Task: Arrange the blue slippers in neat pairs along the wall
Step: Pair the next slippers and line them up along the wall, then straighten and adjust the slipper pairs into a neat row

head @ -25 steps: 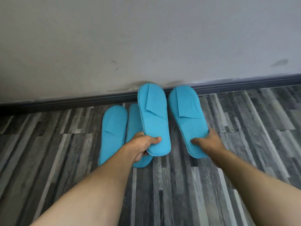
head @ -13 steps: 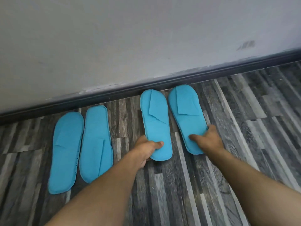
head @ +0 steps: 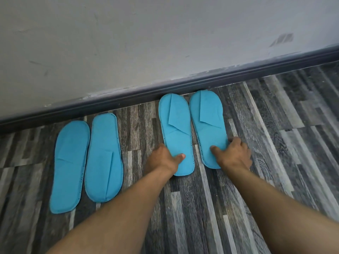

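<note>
Four blue slippers are laid flat on the grey wood-patterned floor [head: 275, 143], toes toward the dark skirting board [head: 183, 87] that runs diagonally below the pale wall [head: 146, 33]. In the centre right of the frame, the third slipper [head: 175, 129] and the fourth slipper [head: 207, 125] are set side by side, a narrow gap between them, their toes at or just short of the skirting board. The heel end of the third slipper is gripped by the left hand [head: 163, 160], its thumb pressed on top and the other fingers hidden beneath or beside the edge. The heel of the fourth slipper is clamped by the right hand [head: 236, 154], thumb on the sole and fingers curled over its right edge. In the lower left, the first slipper [head: 69, 165] and second slipper [head: 104, 158] lie touching along their inner edges, set further back from the skirting board. A strip of bare floor is left between the two pairs, and open floor is seen to the right.
</note>
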